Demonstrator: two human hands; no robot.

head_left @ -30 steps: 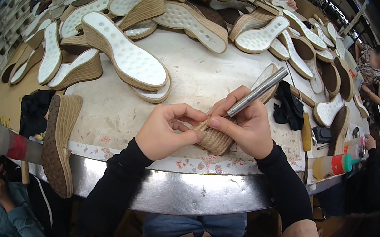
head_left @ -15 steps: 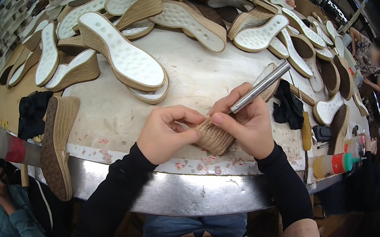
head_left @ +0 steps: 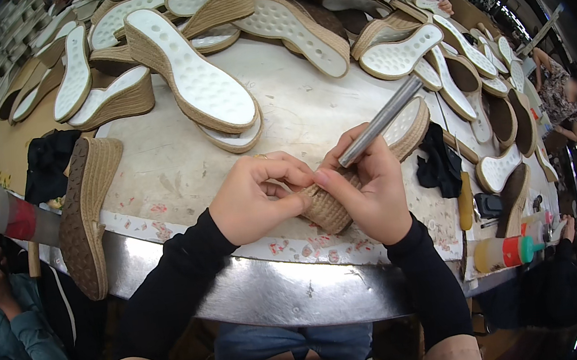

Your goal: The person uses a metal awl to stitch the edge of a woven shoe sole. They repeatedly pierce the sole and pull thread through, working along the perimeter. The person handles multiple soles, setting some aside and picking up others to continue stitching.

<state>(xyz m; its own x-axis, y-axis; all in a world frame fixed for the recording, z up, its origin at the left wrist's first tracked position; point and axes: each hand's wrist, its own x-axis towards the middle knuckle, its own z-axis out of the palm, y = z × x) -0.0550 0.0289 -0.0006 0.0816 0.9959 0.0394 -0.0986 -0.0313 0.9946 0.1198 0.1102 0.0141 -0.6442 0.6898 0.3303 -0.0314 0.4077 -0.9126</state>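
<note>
Seen from above, near the steel rim of a pale, red-flecked worktop (head_left: pixel 177 162): a wedge-shaped shoe sole in tan woven rope (head_left: pixel 328 207), held between two bare hands in black sleeves (head_left: pixel 177 278), rope-covered heel toward the body, white dimpled face apparently showing beyond the right fingers. Left hand (head_left: pixel 254 199) half curled, thumb and forefinger drawn in to grip the heel's edge; impossible to tell whether pinching a loose strand too. Right hand (head_left: pixel 378 194) closed around a smooth silver metal rod (head_left: pixel 383 120), slanting up and to the right, thumb laid on the same edge, just beside the left fingertips. Looks like close fingertip work on the rope edge, with the rod seemingly just carried. Seems to call next for a steady hold, fine pressure along that edge, and care not to snag the rope with the rod. Farther across, a heap of white-faced wedge soles (head_left: pixel 206 81); to the right, a crumpled black cloth (head_left: pixel 437 160) and a yellow-handled tool (head_left: pixel 465 200).
</note>
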